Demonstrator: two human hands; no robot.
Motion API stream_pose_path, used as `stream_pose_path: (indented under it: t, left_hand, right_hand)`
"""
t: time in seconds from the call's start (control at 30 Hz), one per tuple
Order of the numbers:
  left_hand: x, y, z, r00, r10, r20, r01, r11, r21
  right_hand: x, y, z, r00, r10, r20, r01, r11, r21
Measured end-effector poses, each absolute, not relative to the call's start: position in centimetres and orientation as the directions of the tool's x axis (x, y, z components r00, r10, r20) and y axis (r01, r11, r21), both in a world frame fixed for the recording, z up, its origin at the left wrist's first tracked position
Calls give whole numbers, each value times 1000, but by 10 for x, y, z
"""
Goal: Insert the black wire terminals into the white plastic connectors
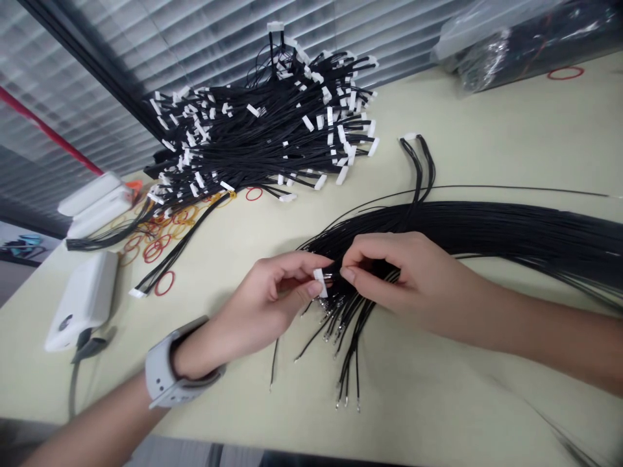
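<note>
My left hand [272, 298] pinches a small white connector housing [320, 283] between thumb and fingers. From the right, my right hand [394, 269] has thumb and index finger closed on a black wire [333, 271] whose end is at the housing; whether it is fully inserted I cannot tell. Under both hands lies a thick bundle of black wires [501, 227], running off to the right. Loose wire ends with metal crimp terminals [335, 331] fan out below my hands. A looped black cable with a white connector [410, 137] sticks out behind my right hand.
A large pile of finished-looking black cables [272, 136] with white connectors stands against the blinds. Red and yellow rubber bands [158, 246] lie scattered at left, near a single cable [180, 246] and a white power block [82, 301]. A plastic-wrapped black roll [540, 48] sits back right.
</note>
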State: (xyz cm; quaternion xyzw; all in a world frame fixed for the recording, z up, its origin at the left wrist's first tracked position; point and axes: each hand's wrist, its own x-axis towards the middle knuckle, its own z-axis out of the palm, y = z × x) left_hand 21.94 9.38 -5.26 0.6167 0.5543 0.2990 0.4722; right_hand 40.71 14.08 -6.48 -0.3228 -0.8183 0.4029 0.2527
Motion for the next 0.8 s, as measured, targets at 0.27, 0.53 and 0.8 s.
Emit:
stream_pose_path:
  t: [0.27,0.53,0.8]
  left_hand:
    - [218,93,-53,221,966,-136,367,47,929]
    - [216,93,-52,239,955,-177,356,83,931]
    - [216,93,-52,227,957,-183,349,96,932]
  right_hand:
    - [408,141,-64,-686,709,163,324,498,-804]
    - [408,142,-68,-707,661,252,313,612,-727]
    - [409,143,-69,-702,639,315,295,664,-687]
